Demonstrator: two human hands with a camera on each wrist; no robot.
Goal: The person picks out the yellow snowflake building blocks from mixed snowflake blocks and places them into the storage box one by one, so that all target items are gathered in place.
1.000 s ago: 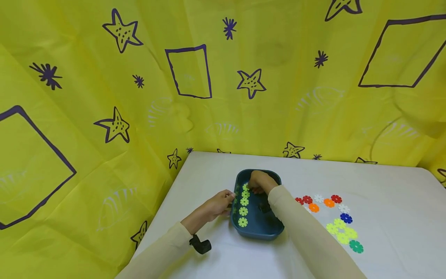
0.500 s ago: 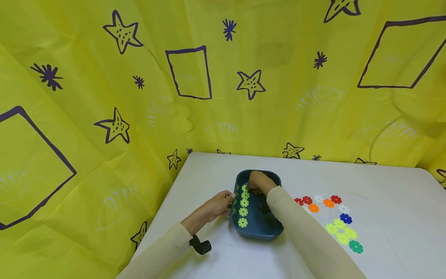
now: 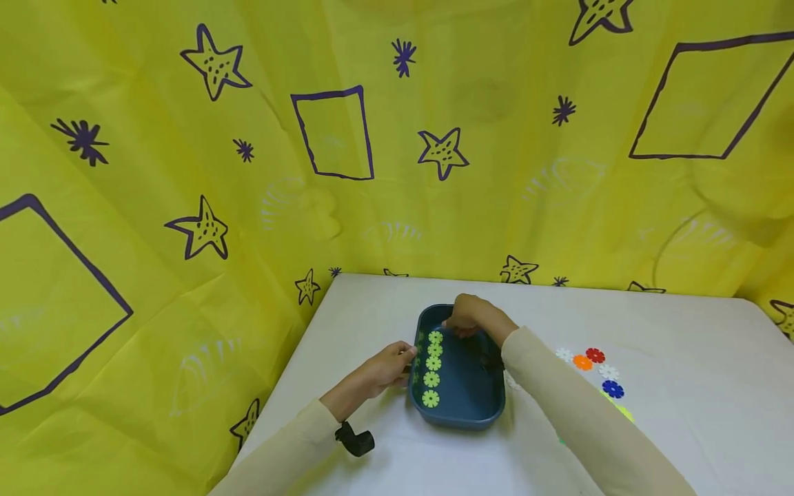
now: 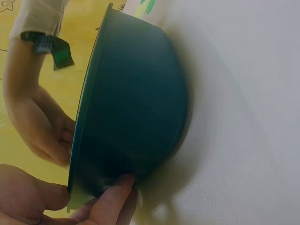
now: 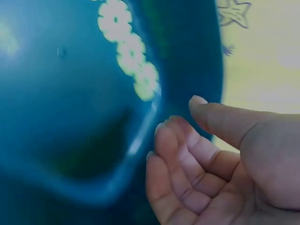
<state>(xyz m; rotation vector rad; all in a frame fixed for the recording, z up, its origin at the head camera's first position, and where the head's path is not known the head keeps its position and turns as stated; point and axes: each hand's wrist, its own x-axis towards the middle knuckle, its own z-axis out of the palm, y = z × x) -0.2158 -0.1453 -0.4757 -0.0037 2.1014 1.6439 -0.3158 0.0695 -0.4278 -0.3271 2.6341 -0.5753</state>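
A dark teal basin (image 3: 462, 393) stands on the table, with a line of yellow-green flower discs (image 3: 431, 379) along its left inner side. The left hand (image 3: 387, 365) holds the basin's left wall; in the left wrist view its thumb is at the rim and its fingers press the outside (image 4: 112, 201). Over the basin's far end is the right hand (image 3: 471, 317). In the right wrist view the right hand (image 5: 201, 164) has loosely bent fingers, thumb apart, nothing between them, beside the end of the disc line (image 5: 146, 82).
Right of the basin, partly behind the right sleeve (image 3: 583, 406), lie loose discs: red (image 3: 595, 355), orange (image 3: 582, 362), white (image 3: 608, 372) and blue (image 3: 613, 389). A yellow patterned cloth (image 3: 397, 138) hangs behind the white table (image 3: 366, 303).
The right hand has lifted off the far end of the disc line and moved slightly right and up. Its sleeve now covers more loose discs. The left hand stays at the basin.
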